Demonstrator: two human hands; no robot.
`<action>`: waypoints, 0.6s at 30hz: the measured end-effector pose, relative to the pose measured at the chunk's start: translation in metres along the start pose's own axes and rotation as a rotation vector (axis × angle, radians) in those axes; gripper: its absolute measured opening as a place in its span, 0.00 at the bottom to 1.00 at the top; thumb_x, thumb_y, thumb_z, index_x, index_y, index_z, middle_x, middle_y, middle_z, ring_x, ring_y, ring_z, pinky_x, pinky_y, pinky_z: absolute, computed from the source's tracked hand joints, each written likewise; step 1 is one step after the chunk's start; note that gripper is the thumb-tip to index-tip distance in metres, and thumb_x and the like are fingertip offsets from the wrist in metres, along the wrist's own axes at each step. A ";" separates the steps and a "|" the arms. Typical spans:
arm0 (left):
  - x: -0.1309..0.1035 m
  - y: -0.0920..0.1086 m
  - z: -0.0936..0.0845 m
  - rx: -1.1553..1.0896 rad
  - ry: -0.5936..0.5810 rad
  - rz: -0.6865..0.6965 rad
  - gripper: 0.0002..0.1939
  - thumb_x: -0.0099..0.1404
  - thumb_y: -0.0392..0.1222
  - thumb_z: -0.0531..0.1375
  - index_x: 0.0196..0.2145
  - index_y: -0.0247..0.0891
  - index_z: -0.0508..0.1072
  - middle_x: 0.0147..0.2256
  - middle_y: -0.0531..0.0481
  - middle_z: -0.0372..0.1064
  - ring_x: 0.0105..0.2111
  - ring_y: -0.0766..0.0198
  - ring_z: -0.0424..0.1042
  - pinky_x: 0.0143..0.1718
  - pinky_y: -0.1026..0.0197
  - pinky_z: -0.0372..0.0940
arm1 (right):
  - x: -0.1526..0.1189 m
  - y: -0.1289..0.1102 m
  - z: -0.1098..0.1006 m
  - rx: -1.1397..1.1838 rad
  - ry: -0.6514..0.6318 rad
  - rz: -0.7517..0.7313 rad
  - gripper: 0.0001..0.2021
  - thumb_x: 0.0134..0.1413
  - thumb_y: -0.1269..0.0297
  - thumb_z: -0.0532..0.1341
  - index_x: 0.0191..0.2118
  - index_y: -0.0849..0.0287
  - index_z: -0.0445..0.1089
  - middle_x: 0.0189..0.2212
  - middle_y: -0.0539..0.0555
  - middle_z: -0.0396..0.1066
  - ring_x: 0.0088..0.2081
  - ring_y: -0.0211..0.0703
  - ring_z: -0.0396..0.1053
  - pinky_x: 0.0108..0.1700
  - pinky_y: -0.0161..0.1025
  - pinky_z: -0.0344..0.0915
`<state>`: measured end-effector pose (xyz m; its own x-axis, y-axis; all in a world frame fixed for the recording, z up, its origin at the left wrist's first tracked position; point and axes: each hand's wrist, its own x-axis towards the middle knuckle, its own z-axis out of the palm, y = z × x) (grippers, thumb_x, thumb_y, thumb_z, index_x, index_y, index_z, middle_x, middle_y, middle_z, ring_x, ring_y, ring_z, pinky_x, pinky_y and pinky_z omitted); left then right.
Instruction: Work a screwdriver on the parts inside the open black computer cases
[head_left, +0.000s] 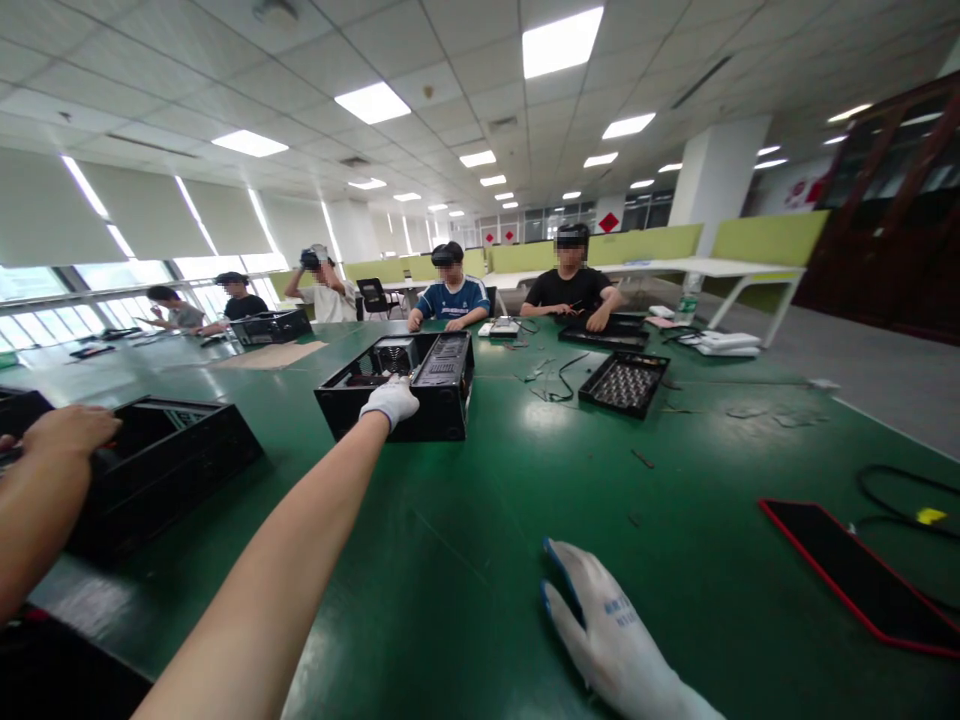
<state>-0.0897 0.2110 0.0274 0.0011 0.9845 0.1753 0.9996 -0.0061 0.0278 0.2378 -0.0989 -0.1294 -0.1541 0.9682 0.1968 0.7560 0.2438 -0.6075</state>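
My left hand, in a white glove, reaches far across the table to an open black computer case. Its fingers curl over the near rim and partly hide inside the case. A power supply and a drive bay show within. My right hand, in a white glove with blue fingertips, hovers at the lower right over the green table. Thumb and fingers are apart, with nothing between them.
At left, a co-worker's bare hand rests by another black case. A black perforated tray, loose cables and a red-edged black panel lie on the table. Several people sit beyond, among them one in black.
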 end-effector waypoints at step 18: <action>-0.260 0.044 -0.050 0.094 0.002 0.393 0.24 0.68 0.36 0.56 0.60 0.31 0.73 0.53 0.35 0.75 0.51 0.44 0.77 0.52 0.46 0.72 | -0.001 -0.006 -0.034 0.121 0.254 0.038 0.34 0.69 0.40 0.52 0.67 0.61 0.68 0.64 0.66 0.71 0.66 0.62 0.68 0.69 0.60 0.64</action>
<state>-0.0473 -0.0542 0.0323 0.3840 0.9099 0.1568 0.9212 -0.3661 -0.1317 0.2551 -0.1035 -0.1003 0.0487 0.9357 0.3493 0.6743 0.2272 -0.7026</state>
